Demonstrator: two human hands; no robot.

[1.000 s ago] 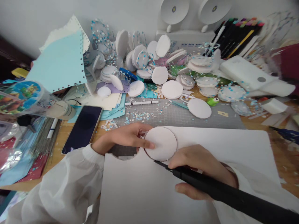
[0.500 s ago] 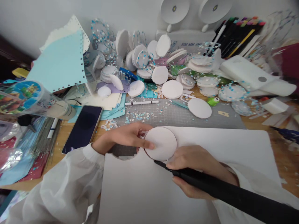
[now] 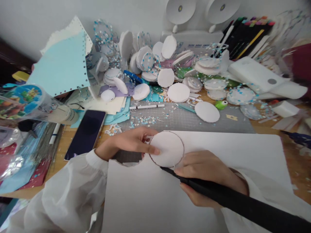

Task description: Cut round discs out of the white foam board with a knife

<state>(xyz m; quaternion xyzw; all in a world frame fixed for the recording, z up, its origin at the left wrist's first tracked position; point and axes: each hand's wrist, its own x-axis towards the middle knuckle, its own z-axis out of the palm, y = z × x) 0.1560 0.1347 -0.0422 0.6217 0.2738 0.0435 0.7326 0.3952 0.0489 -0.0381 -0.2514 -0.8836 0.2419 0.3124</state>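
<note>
A large white board (image 3: 145, 200) lies in front of me, with a curved notch in its upper left edge. My left hand (image 3: 136, 142) grips a round white disc (image 3: 167, 149) at its left side, the thumb on top and the other fingers partly hidden at the edge. A dark outline runs around the disc. In my right hand (image 3: 204, 174) is a thick black pen-like tool (image 3: 218, 194), its dark tip touching the board just below the disc.
Behind the board, a grey cutting mat (image 3: 167, 119) bears paper bits and a white disc (image 3: 207, 112). A phone (image 3: 86, 134) and clear cup (image 3: 24, 100) are left. Several more discs, a twin-headed lamp (image 3: 181, 9) and markers (image 3: 252, 38) stand farther back.
</note>
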